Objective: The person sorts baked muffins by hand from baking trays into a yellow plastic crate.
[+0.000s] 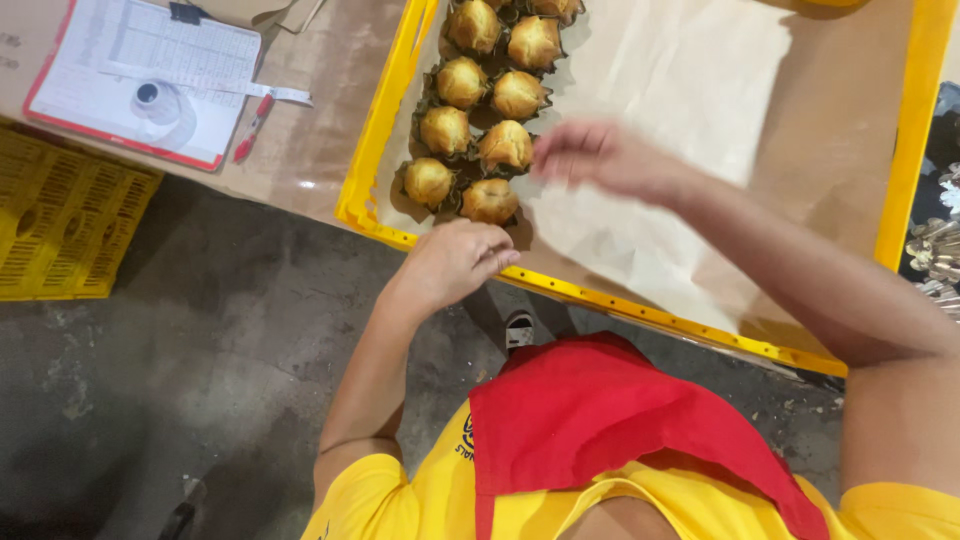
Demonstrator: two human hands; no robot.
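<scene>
**Head view: two hands at the muffin rows in a paper-lined tray**

Nearest the camera are a yellow shirt and a red cloth hanging at the person's chest, above a grey concrete floor.

The left hand rests at the near rim of the yellow tray. Its fingers are curled loosely together and hold nothing; the fingertips lie just beside the nearest muffin, which sits at the tray's near left corner.

The right hand reaches across the tray and is blurred by motion. Its fingertips are at the muffin in the next row up; whether the grip is pinching that muffin or only touching it cannot be told.

The muffins stand in dark paper cups, two abreast, in a column along the tray's left wall. Packed touching one another, they take up the left part only. The brown paper liner covers the tray bottom and is bare to the right.

The tray lies on a brown surface. On the same surface, well apart to the left, are a red clipboard with a form, a small roll of tape and a red pen. A yellow crate stands below the surface at left.
</scene>
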